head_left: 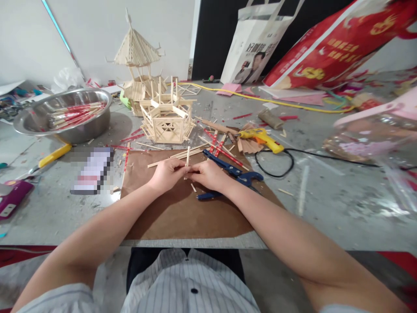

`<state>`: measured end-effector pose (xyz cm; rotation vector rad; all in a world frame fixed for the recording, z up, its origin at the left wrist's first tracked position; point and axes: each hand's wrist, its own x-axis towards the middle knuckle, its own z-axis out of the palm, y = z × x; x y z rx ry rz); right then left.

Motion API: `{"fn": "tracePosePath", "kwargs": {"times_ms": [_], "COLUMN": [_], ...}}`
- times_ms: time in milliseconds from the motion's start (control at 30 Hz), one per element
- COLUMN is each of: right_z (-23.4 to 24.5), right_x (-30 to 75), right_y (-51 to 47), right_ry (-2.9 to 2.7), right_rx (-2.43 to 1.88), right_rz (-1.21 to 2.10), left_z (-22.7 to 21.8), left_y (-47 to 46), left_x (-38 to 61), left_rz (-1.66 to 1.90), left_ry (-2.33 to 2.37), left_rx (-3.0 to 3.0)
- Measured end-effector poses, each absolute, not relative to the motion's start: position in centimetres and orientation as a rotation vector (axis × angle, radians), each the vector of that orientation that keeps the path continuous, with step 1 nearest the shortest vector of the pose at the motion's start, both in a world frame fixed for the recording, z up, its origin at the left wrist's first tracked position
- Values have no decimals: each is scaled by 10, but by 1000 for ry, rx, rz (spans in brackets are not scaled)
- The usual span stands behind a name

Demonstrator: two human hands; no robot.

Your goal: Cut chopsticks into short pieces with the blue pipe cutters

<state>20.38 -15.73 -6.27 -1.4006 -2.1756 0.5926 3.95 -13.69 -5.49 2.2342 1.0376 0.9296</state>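
Note:
My left hand (167, 174) and my right hand (208, 174) meet over a brown sheet (182, 217), both with fingers pinched together. Between their fingertips stands a short pale wooden stick (188, 154), held upright. Under and beside my right hand lies a blue-handled cutter tool (234, 167), its jaws partly hidden. Loose wooden sticks (189, 153), some with red wrapping, are strewn just behind my hands. Beyond them stands a partly built stick model (167, 119) with many sides and upright posts.
A roofed stick pagoda (138, 48) stands behind the model. At left are a steel bowl (94, 126) of red-wrapped sticks, a phone (93, 169) and a yellow-handled tool (55, 155). At right lie a yellow glue gun (263, 138), its black cable, and a pink-lidded clear box (374, 130).

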Motion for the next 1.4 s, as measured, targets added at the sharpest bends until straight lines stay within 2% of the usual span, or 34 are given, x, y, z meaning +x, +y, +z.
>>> {"fn": "tracePosePath", "kwargs": {"times_ms": [167,367,833,1133,1400], "right_z": [-58,-61,-51,-39,-50], "right_x": [200,203,207,221,206], "right_y": [-160,-157,-159,-160,-160], "right_ry": [-2196,-2277,-2357,-1840,-1961], "right_rx": [-1508,-1441,-1567,-1228,-1106], "right_rz": [461,431,305,658,567], "left_z": [-54,-50,-51,-52,-65], "left_y": [-136,-141,-141,-141,-138], "left_x": [41,42,43,43,43], "left_rz": [926,913,883,871,819], "left_ry": [1129,1017,1073,1043,978], "left_rx": [2310,2366,2299,2363,2391]}}
